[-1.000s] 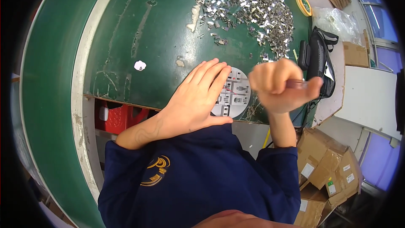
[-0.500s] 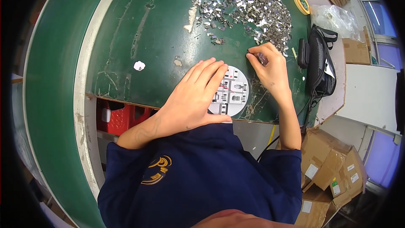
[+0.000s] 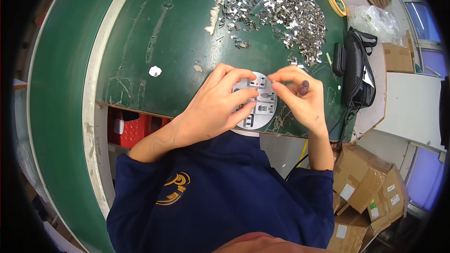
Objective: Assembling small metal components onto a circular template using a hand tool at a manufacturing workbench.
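Note:
A round light-grey plate [image 3: 266,118] with several small raised blocks and slots lies at the near edge of the table in front of me. Over its left part rests my left hand [image 3: 211,100], fingers bent and spread apart, the tips touching the blocks. My right hand [image 3: 303,100] is at the plate's upper right rim, thumb and forefinger pinched close together. Whether a tiny piece sits in that pinch is too small to tell. A dark brown rod-like handle [image 3: 304,85] is tucked in the same hand, its other end hidden by the fingers.
A big heap of small metal clips [image 3: 295,16] spreads over the far right of the green table [image 3: 183,33]. Beyond it lie a yellow tape roll [image 3: 337,3] and a clear plastic bag [image 3: 372,23]. A black bag [image 3: 358,68] stands right; cardboard boxes [image 3: 361,173] sit below.
My right hand has come left and nearer, from beside the clip heap to the plate's rim. My left hand's fingers have bent and spread over the plate.

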A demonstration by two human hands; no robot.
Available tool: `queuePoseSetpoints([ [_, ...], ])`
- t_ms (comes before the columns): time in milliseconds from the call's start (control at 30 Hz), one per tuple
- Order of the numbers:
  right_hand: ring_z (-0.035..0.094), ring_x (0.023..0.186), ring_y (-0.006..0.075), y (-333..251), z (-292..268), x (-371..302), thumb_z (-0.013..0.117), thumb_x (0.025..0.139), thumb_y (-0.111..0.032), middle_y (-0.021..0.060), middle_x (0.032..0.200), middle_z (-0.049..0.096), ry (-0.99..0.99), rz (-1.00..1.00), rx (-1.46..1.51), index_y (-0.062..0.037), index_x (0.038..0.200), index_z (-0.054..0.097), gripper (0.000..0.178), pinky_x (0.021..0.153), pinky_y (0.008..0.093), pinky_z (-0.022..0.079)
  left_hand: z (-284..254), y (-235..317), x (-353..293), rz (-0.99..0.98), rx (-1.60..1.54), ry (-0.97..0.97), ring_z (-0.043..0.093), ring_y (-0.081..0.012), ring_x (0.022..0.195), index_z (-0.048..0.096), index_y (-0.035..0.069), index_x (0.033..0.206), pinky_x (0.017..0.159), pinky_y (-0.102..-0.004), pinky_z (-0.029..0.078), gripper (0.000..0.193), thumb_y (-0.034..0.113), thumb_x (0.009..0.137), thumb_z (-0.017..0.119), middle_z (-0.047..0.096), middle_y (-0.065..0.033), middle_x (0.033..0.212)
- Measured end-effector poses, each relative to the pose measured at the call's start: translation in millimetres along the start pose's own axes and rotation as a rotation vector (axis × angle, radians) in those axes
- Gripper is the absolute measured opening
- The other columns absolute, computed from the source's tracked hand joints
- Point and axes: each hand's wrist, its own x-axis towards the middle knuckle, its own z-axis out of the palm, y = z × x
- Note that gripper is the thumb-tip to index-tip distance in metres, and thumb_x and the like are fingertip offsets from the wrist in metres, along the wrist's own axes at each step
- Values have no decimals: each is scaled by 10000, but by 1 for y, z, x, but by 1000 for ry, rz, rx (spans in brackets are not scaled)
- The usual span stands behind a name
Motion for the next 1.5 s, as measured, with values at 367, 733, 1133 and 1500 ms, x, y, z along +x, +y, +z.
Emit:
queuePoseSetpoints([
  [367,423,487,-15,9,11,-22,757,774,10,60,885,727,61,-136,-90,-25,892,738,125,425,174,293,6,-1,2,-15,-2,72,522,-256,950,628,47,840,777,-337,485,140,57,760,743,603,-54,1118],
  [733,457,479,-3,7,16,-22,762,763,10,63,886,731,47,-187,-132,-34,887,739,133,414,180,320,6,-1,2,1,13,84,533,-253,963,634,46,843,775,-332,500,149,33,745,746,611,-52,1124],
  [1133,582,580,74,2,18,-21,756,761,14,65,884,727,18,-194,-191,-36,897,732,147,456,210,392,6,-3,1,16,12,63,516,-266,978,596,36,820,832,-360,466,140,63,756,718,591,-66,1096],
  [1500,650,685,186,-10,19,-13,723,784,28,96,867,658,-58,-240,-323,-5,917,692,140,544,292,494,0,0,-3,-16,-35,98,564,-244,931,631,28,878,759,-331,492,166,1,750,733,614,-70,1099],
])
